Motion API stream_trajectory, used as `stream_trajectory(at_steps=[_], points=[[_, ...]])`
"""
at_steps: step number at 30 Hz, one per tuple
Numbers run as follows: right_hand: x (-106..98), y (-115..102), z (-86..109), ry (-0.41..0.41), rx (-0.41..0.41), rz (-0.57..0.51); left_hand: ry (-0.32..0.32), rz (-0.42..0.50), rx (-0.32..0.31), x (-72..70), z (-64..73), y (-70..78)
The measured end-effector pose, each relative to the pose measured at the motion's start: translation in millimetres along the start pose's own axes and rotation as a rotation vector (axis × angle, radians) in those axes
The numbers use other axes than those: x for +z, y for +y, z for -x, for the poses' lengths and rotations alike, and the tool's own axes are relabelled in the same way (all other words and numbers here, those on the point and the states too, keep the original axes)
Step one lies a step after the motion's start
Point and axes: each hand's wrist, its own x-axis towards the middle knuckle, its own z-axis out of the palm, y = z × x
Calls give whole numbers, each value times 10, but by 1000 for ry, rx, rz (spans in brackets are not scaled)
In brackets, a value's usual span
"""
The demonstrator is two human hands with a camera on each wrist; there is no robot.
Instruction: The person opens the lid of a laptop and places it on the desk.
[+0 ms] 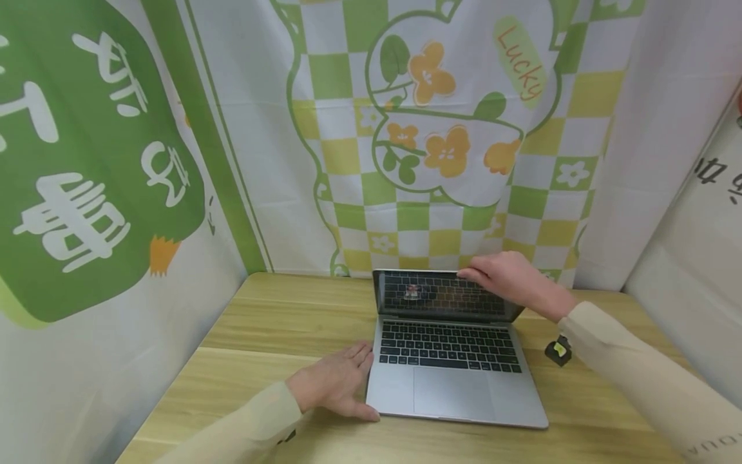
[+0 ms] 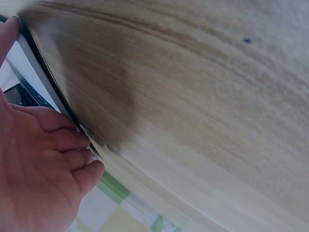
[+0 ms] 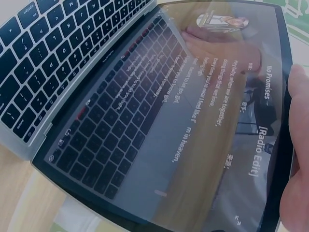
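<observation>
A silver laptop [image 1: 454,390] stands unfolded on the wooden table, its dark screen [image 1: 440,295] leaning back. My right hand [image 1: 510,277] grips the top edge of the screen near its right corner. In the right wrist view, song lyrics show on the screen [image 3: 212,116], along with a reflection of the keyboard [image 3: 53,63]. At the left edge of the base, my left hand [image 1: 339,383] rests with its thumb by the front corner and its fingers along the side. The left wrist view shows those fingers [image 2: 67,140] loosely bent against the laptop's edge.
The wooden table [image 1: 278,316] reaches back to a green and yellow checked curtain [image 1: 330,77], close behind the screen. Printed cloth [image 1: 35,361] hangs on the left side, and white cloth [image 1: 690,277] on the right. A small black wrist device [image 1: 558,351] sits below the right cuff.
</observation>
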Motion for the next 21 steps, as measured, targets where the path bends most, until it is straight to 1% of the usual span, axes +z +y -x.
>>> stream_trajectory(at_steps=[3, 7, 14, 18, 21], points=[[-23, 17, 4, -24, 15, -4, 2, -9, 3, 2, -1, -2], [-69, 35, 5, -86, 58, -25, 7, -13, 9, 7, -1, -12], [-132, 71, -19, -187, 190, -81, 9, -10, 12, 2, 0, -17], [-158, 91, -48, -212, 248, -86, 11, -5, 13, -1, 10, -16], [-169, 116, -70, -221, 262, -86, 13, 3, 15, -9, 25, -9]])
